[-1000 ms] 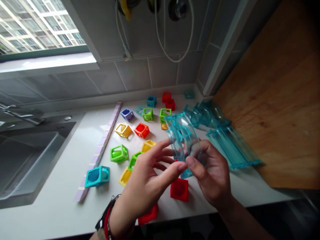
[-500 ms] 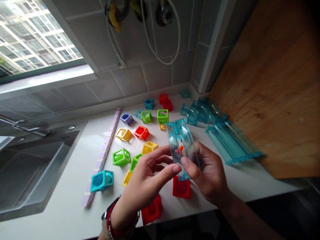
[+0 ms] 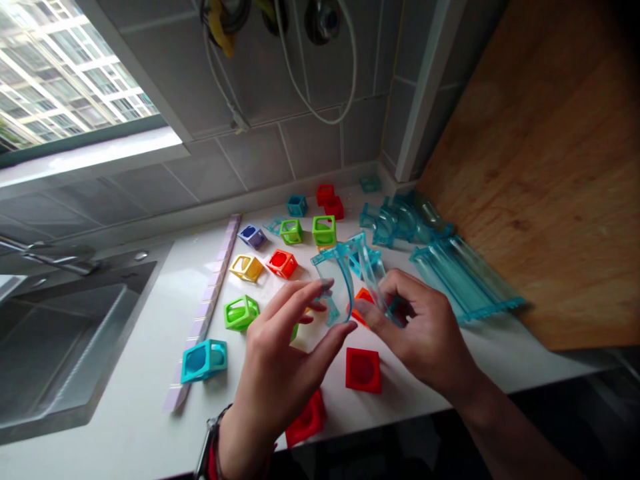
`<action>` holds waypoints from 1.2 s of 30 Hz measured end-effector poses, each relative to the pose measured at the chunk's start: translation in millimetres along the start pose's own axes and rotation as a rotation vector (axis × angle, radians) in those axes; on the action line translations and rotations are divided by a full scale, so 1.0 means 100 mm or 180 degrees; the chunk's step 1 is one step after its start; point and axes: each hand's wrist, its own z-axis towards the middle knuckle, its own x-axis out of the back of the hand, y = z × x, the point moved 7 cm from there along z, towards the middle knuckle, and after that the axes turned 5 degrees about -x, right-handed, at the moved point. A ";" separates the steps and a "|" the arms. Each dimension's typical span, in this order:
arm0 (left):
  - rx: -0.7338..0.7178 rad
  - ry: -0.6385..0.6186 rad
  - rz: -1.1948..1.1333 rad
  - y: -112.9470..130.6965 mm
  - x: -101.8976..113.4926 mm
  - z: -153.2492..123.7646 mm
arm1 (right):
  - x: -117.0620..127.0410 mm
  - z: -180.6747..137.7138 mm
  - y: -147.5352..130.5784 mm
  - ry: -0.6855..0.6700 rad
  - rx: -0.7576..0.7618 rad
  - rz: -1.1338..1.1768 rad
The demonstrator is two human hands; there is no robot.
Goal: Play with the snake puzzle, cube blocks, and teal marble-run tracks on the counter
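Note:
My left hand (image 3: pixel 287 350) pinches a curved translucent blue plastic track piece (image 3: pixel 340 270) between thumb and fingers. My right hand (image 3: pixel 425 327) grips a second curved translucent blue track piece (image 3: pixel 371 277) beside it. The two pieces spread apart at the bottom; whether their upper ends touch, I cannot tell. Behind them lies another blue piece (image 3: pixel 356 262), partly covered. Below and between the hands, an orange-red cube (image 3: pixel 361 308) is partly hidden, and a red cube (image 3: pixel 363 370) rests nearer the front edge. Another red block (image 3: pixel 307 420) is half covered by my left wrist.
Open-sided cubes, such as a green one (image 3: pixel 241 313) and a turquoise one (image 3: pixel 204 361), are scattered leftward. Curved blue pieces (image 3: pixel 400 219) and straight blue tracks (image 3: pixel 465 280) lie right, against a wooden board (image 3: pixel 545 200). A lilac strip (image 3: pixel 213 293) runs beside the sink (image 3: pixel 120 347).
The two curved pieces, earlier side by side as one pair, have swung apart at their lower ends. My left hand has turned upward, and my right hand has shifted slightly right.

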 end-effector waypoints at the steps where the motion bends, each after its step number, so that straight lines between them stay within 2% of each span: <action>1: -0.0090 0.0013 0.0163 0.02 0.03 0.01 | 0.01 0.01 0.03 0.0050 -0.0026 0.0004; 5: -0.0145 0.0274 0.0634 0.08 0.19 0.05 | 0.03 0.07 0.12 0.0039 0.0008 -0.0317; 9: 0.0079 0.0875 0.0723 0.07 0.47 0.05 | -0.01 0.11 0.21 -0.0093 0.0097 -0.0651; 11: 0.0113 0.1014 0.0849 0.04 0.60 0.05 | -0.03 0.11 0.24 -0.0081 0.0146 -0.0669; 17: 0.0120 0.0578 0.1449 -0.21 0.72 0.07 | -0.18 0.08 0.24 -0.0217 0.0316 -0.0666; 22: 0.0091 0.0216 0.2162 -0.47 0.66 0.10 | -0.27 0.07 0.30 -0.0312 0.0341 -0.0943; 26: 0.0286 -0.0123 0.2531 -0.76 0.63 0.11 | -0.29 0.07 0.33 -0.0305 0.0407 -0.1157; 32: 0.0530 -0.0167 0.2421 -1.02 0.65 0.11 | -0.30 0.06 0.31 -0.0164 0.0513 -0.1239; 36: 0.0467 0.0029 0.2182 -0.97 0.64 0.15 | -0.25 0.07 0.28 0.0018 0.0631 -0.1041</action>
